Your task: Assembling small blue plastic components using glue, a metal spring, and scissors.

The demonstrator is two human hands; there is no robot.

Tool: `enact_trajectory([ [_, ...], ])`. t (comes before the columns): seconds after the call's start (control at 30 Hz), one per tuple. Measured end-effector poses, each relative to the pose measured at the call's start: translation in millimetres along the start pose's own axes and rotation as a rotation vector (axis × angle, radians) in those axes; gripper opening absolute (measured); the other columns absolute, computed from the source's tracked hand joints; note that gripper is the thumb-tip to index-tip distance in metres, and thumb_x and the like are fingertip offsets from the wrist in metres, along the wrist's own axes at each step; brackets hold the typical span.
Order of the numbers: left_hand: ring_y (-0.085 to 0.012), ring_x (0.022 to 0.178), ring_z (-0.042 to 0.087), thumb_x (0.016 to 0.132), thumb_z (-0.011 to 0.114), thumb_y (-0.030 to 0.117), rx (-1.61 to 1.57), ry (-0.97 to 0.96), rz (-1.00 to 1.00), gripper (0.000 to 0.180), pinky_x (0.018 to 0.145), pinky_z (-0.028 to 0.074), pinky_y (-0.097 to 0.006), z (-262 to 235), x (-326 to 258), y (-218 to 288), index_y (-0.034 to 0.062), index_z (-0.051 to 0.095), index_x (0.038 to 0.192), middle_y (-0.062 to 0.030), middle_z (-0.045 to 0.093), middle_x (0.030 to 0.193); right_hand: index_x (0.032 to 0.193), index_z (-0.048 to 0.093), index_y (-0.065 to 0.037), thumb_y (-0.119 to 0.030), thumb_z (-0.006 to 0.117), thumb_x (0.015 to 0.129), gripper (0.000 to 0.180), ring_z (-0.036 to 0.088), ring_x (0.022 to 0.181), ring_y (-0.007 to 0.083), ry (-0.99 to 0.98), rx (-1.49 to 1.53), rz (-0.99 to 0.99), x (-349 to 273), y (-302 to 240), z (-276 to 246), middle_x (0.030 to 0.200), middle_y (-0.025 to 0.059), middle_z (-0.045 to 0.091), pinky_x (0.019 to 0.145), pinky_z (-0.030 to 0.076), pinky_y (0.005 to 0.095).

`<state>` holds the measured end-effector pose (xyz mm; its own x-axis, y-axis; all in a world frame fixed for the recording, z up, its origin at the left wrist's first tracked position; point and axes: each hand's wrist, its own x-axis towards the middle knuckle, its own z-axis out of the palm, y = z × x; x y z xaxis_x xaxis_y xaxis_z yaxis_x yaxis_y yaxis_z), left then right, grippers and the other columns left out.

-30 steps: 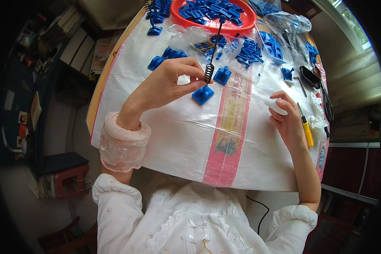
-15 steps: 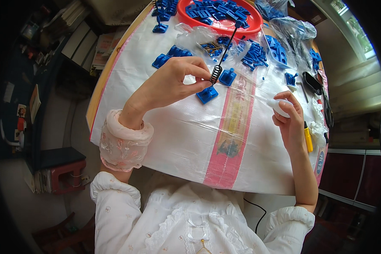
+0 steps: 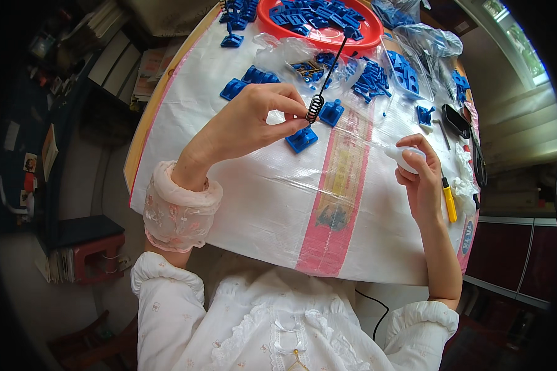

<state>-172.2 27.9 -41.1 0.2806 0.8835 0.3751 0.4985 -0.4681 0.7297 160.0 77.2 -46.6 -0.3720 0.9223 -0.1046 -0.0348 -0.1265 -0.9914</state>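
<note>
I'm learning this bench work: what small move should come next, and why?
Perhaps bring the white, rounded plastic bottle toward the black coiled spring: the right hand holds the bottle apart from it, while the left hand pinches the spring's lower end.

A bright window [image 3: 530,44] upper right — dark red cabinets [image 3: 498,250] below, a red stool [image 3: 83,263] at left.
</note>
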Motion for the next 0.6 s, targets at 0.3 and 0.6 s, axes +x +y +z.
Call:
enact_trajectory([
  [0.3, -0.0159, 0.084, 0.066, 0.089, 0.078, 0.003, 0.0, -0.025, -0.027, 0.017, 0.072, 0.052, -0.027, -0.1, -0.2, 0.2, 0.0031, 0.081, 0.106, -0.006, 0.07, 0.093, 0.104, 0.065, -0.003, -0.021, 0.071, 0.091, 0.023, 0.034, 0.058, 0.0003, -0.005, -0.01, -0.027, -0.1, 2.0, -2.7, 0.096, 0.0009, 0.062, 0.053, 0.024, 0.0202],
  [0.6, -0.0179, 0.085, 0.07, 0.089, 0.078, 0.002, -0.005, -0.021, -0.014, 0.007, 0.073, 0.054, -0.028, 2.7, 2.3, 3.0, -0.0012, 0.079, 0.095, -0.008, 0.073, 0.095, 0.104, 0.062, -0.007, -0.024, 0.072, 0.091, 0.024, 0.035, 0.057, -0.0007, 0.001, -0.044, -0.05, -1.0, 0.5, -1.4, 0.087, -0.0009, 0.06, 0.051, 0.027, 0.0164],
])
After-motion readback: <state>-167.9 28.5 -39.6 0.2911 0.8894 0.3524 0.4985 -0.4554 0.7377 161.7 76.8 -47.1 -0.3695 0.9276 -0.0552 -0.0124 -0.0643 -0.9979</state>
